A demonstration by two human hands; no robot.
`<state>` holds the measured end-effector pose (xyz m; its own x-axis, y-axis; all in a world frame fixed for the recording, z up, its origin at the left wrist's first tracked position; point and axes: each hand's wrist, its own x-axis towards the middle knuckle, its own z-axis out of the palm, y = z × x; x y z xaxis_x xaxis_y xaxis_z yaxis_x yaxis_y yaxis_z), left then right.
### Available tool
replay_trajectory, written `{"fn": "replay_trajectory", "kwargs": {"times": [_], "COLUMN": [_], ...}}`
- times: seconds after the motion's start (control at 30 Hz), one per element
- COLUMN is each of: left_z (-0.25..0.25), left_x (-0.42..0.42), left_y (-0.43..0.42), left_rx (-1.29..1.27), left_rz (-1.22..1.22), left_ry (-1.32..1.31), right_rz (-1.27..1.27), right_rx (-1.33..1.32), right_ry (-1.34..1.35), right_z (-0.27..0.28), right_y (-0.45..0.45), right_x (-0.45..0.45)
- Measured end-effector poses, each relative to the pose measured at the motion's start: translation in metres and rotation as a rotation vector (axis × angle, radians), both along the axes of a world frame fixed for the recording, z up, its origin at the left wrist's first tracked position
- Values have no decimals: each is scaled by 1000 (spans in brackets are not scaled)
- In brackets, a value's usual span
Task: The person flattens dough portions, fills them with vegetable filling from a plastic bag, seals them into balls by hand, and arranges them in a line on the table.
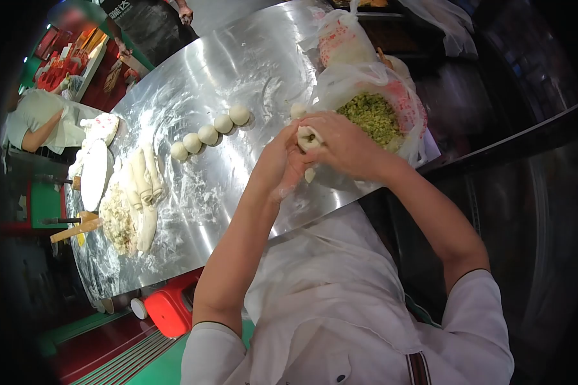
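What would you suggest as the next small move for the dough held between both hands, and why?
I would probably pinch its rim together: the dough gapes at the top, greenish filling seems to show inside, and the left hand and right hand already surround it.

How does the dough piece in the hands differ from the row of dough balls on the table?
The dough piece has an opening with some green filling showing, while the dough balls look closed and smooth. The dough piece is held between the left hand and right hand; the dough balls rest on the metal table. Both are pale and roughly round.
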<state>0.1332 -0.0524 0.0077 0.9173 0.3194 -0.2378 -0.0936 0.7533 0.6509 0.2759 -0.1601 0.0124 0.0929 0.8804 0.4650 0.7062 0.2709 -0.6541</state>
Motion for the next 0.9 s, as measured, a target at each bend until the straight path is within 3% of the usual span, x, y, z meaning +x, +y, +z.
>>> {"fn": "replay_trajectory", "kwargs": {"times": [0.07,0.17,0.3,0.37,0.5,0.57,0.6,0.67,0.7,0.77,0.83,0.9], "left_z": [4,20,6,7,-2,-23,-32,-17,-9,-14,-16,-13], "left_x": [-12,-27,-47,-63,-92,-105,-103,-84,-74,-73,-81,-86], "left_y": [-5,-10,14,19,30,44,39,20,11,-5,-16,-21], "left_rx": [118,100,-5,138,274,523,633,434,305,184,58,418], "left_rz": [64,66,30,6,-9,162,435,805,928,826,717,556], "left_ry": [97,87,169,167,210,265,207,227,192,74,-40,40], "right_rz": [-78,-80,-92,-78,84,96,102,-3,5,-103,-224,-226], "right_rx": [6,-63,-131,-168,-181,-495,-498,-426,-425,140,122,-140], "right_ry": [-159,-289,-255,-74,-76,155,154,426,424,393,526,723], "right_z": [1,-14,-19,-10,-8,5,4,1,-5,-18,-15,-4], "right_y": [8,25,44,48,53,55,54,57,64,77,83,75], "right_x": [-21,-21,-39,-57,-59,-63,-73,-108,-123,-149,-144,-129]}}
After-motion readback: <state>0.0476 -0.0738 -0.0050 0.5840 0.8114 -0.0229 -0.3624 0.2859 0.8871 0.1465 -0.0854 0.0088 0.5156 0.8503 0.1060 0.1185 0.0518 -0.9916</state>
